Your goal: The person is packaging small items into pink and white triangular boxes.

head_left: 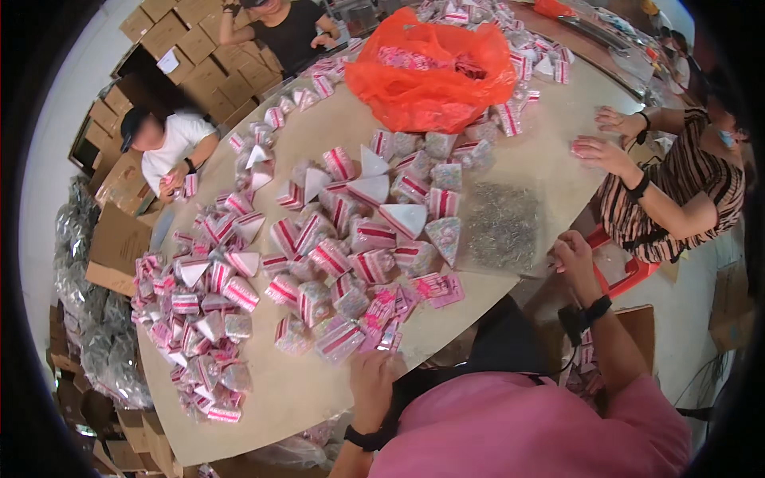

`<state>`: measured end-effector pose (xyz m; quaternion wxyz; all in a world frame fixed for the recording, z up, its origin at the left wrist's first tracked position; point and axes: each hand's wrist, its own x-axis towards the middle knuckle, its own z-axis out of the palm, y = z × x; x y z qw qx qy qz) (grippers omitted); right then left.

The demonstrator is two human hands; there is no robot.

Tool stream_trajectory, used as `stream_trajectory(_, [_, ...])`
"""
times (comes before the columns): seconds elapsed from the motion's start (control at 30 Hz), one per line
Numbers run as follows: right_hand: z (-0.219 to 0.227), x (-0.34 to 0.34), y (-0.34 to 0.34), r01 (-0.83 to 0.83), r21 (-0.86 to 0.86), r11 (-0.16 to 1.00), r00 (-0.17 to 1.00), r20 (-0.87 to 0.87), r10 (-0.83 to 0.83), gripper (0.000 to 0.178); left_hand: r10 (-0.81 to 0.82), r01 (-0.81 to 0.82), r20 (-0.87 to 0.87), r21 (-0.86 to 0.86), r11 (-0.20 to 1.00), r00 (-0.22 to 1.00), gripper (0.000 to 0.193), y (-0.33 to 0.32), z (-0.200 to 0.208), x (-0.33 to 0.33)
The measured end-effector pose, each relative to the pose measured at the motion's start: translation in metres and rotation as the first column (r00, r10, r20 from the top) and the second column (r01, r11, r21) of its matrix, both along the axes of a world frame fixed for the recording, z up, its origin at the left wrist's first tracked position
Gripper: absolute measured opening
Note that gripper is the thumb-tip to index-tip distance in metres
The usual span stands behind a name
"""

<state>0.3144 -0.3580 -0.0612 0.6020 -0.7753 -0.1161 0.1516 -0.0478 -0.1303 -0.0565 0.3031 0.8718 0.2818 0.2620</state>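
Note:
My left hand (pixel 373 389) is at the table's near edge with its fingers curled together. Whatever it may hold is too small to make out. Just beyond it lie loose pink printed cards (pixel 381 311) and a wedge-shaped pack (pixel 339 340) with a pink stripe. My right hand (pixel 574 256) is by the right corner of a shallow clear tray (pixel 522 273) of thin silvery metal pieces (pixel 500 227). Its fingers are bent into a pinch, and anything between them cannot be seen. Several striped wedge packs (pixel 373 235) are heaped left of the tray, some showing white triangular sides.
Another heap of wedge packs (pixel 209 307) covers the table's left side. A large orange plastic bag (pixel 430 111) of pink items stands at the far middle. Co-workers sit at the right (pixel 677 183), far left (pixel 175 147) and back (pixel 291 32). A red crate (pixel 629 275) stands below the right edge.

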Motion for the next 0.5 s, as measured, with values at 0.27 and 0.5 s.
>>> stream_trajectory(0.27, [0.005,-0.013,0.055,-0.255,-0.577,0.776,0.402,0.667,0.627,0.021,-0.006,0.04,-0.172,0.195,0.98,0.985,0.017,0.0,-0.012,0.021])
stream_trajectory(0.5, [0.003,-0.02,0.102,-0.26,-0.719,0.644,0.581,0.416,0.699,0.015,0.023,0.008,-0.106,0.281,0.96,0.994,0.019,0.001,-0.028,0.015])
